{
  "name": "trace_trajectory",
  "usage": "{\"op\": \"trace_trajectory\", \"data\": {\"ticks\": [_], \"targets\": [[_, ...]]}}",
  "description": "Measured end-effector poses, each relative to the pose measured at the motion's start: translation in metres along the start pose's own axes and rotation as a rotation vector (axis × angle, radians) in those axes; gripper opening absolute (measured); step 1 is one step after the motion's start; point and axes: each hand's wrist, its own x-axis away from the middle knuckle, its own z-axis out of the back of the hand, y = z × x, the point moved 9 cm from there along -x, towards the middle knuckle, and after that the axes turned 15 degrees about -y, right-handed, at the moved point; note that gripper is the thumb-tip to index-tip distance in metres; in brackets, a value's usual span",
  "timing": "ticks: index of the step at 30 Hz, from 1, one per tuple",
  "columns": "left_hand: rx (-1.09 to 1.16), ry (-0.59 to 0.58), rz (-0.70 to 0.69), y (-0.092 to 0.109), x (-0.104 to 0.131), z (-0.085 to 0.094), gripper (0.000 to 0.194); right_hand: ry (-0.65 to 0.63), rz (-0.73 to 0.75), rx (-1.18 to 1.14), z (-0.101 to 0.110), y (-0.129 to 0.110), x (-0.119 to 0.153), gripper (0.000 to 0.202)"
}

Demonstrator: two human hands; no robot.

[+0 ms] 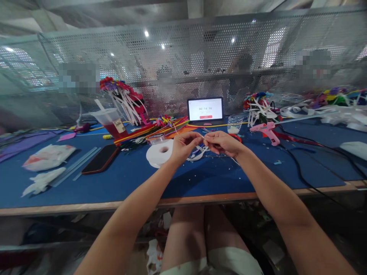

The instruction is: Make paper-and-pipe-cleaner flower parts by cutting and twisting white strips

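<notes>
Head view, remote log: I see 1 thin pale strand point(203, 139) pinched in the fingertips of left hand point(185, 147) and right hand point(225, 143), neither clearly nearer. Short span between them runs roughly along the tabletop's point(189, 191) front edge, above mid-tabletop.

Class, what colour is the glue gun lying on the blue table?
The glue gun is pink, best seen in the head view.

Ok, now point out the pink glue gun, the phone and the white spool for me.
Pink glue gun point(268, 132): head view, on its body.
Phone point(100, 159): head view, on its dark face.
White spool point(154, 154): head view, on its flat side, left of the centre hole.
</notes>
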Motion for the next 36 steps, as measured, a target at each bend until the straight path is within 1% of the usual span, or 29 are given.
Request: {"op": "trace_trajectory", "data": {"ticks": [4, 7, 9, 11, 12, 17, 24, 28, 32, 34, 36], "targets": [[-0.003, 0.052, 0.021, -0.005, 0.001, 0.006, 0.015, 0.177, 0.039, 0.259, 0.011, -0.01, 0.004, 0.018], [-0.004, 0.075, 0.017, -0.008, 0.001, 0.009, 0.014, 0.263, 0.135, 0.423, 0.013, -0.023, 0.006, 0.012], [-0.001, 0.074, 0.011, -0.008, 0.001, 0.009, 0.013, 0.327, 0.194, 0.545, 0.014, -0.032, 0.01, 0.012], [-0.01, 0.068, 0.004, -0.006, 0.001, 0.009, 0.012, 0.367, 0.2, 0.647, 0.014, -0.038, 0.012, 0.015], [-0.022, 0.065, 0.001, -0.005, 0.0, 0.008, 0.012, 0.367, 0.19, 0.669, 0.014, -0.038, 0.012, 0.017], [-0.137, 0.072, -0.023, 0.002, -0.001, 0.008, 0.01, 0.304, 0.124, 0.576, 0.014, -0.03, 0.009, 0.026], [-0.234, 0.101, -0.078, 0.01, 0.001, 0.006, 0.008, 0.249, 0.074, 0.41, 0.013, -0.017, 0.005, 0.028], [-0.211, 0.106, -0.052, 0.007, 0.003, 0.005, 0.01, 0.192, 0.031, 0.26, 0.011, -0.012, 0.004, 0.029], [-0.208, 0.061, -0.02, 0.005, 0.002, 0.002, 0.012, 0.113, -0.061, 0.09, 0.007, -0.001, 0.003, 0.029], [-0.205, 0.048, -0.009, 0.003, 0.002, 0.001, 0.013, 0.113, -0.074, 0.116, 0.007, 0.001, 0.002, 0.029], [-0.19, 0.06, 0.004, 0.0, 0.001, 0.004, 0.014, 0.179, -0.051, 0.257, 0.012, -0.004, 0.003, 0.029]]}}
